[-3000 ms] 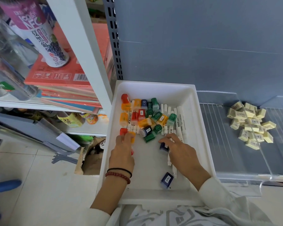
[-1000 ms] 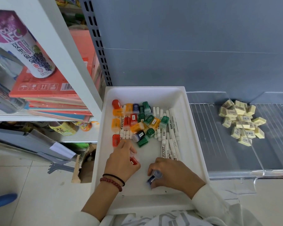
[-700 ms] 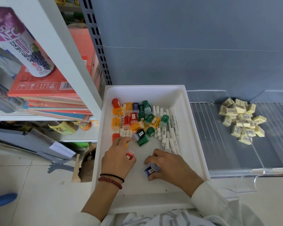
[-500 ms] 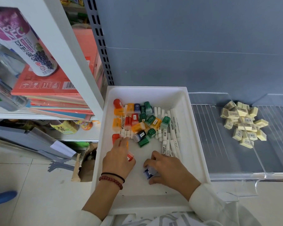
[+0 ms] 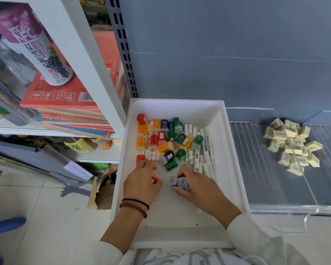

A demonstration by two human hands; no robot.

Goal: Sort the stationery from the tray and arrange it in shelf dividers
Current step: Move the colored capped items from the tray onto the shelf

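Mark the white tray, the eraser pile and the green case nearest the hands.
white tray [image 5: 231, 150]: head view, right wall.
eraser pile [image 5: 298, 142]: head view, an eraser mid-heap.
green case [image 5: 171, 166]: head view, its top face.

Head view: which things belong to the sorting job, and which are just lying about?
Job: white plastic tray; coloured plastic sharpeners; white marker pens; pale yellow erasers; clear plastic shelf dividers; left hand holding a red sharpener; right hand holding blue sharpeners.
Lying about: purple drink can; stacked red-covered books; cardboard box.

Head view, steeply down, close
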